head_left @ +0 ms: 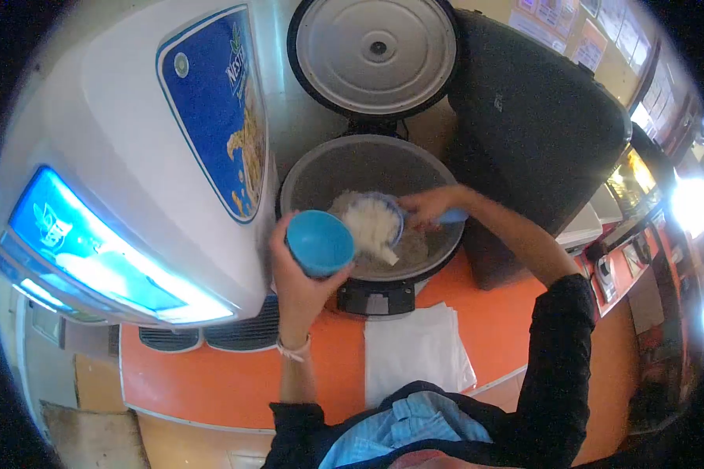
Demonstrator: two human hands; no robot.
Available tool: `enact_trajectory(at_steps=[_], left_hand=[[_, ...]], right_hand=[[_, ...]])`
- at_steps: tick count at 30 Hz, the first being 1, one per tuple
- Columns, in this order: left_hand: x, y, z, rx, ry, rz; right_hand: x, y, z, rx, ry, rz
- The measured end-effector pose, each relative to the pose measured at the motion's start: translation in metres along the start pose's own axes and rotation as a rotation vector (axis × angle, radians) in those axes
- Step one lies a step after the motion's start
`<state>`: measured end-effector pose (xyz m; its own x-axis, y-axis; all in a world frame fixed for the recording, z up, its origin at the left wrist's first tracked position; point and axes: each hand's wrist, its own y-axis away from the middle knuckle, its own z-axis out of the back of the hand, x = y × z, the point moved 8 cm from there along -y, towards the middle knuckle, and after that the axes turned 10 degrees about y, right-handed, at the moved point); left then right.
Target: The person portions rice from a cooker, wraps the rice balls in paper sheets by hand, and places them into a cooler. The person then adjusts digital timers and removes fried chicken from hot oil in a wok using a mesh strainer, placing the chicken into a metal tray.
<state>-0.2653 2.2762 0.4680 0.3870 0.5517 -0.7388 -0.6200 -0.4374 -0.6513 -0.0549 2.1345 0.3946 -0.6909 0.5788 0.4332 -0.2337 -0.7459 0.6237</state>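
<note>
My left hand [297, 285] is wrapped round an empty blue bowl [321, 241], held tilted at the left rim of a large rice cooker [305, 168]. My right hand [432, 206] grips a blue-handled rice scoop [452, 216] over the pot. White rice [371, 223] is heaped on the scoop, right beside the bowl. More rice [416, 248] lies in the bottom of the pot, partly hidden by the scoop and bowl. The cooker's round metal lid [375, 55] stands raised behind.
A white drink dispenser [133, 156] rises close on the left, above black drip trays [242, 324]. A big dark container [532, 133] stands on the right. White plastic bags [414, 348] lie on the orange counter [211, 387] in front of the cooker.
</note>
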Motion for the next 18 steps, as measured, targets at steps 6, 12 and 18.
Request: enact_trajectory(at_steps=[6,12,18], left_hand=[[0.015,-0.046,-0.059,0.218,-0.031,0.115],[0.04,-0.065,-0.079,0.144,0.106,0.205],[0.061,-0.064,-0.075,0.104,0.164,0.171]], right_hand=[[0.081,0.075,0.078,-0.899,0.648,0.53],[0.111,0.08,0.094,-1.035,0.899,-0.14],[0.073,0.097,0.101,-0.817,-0.003,0.065]])
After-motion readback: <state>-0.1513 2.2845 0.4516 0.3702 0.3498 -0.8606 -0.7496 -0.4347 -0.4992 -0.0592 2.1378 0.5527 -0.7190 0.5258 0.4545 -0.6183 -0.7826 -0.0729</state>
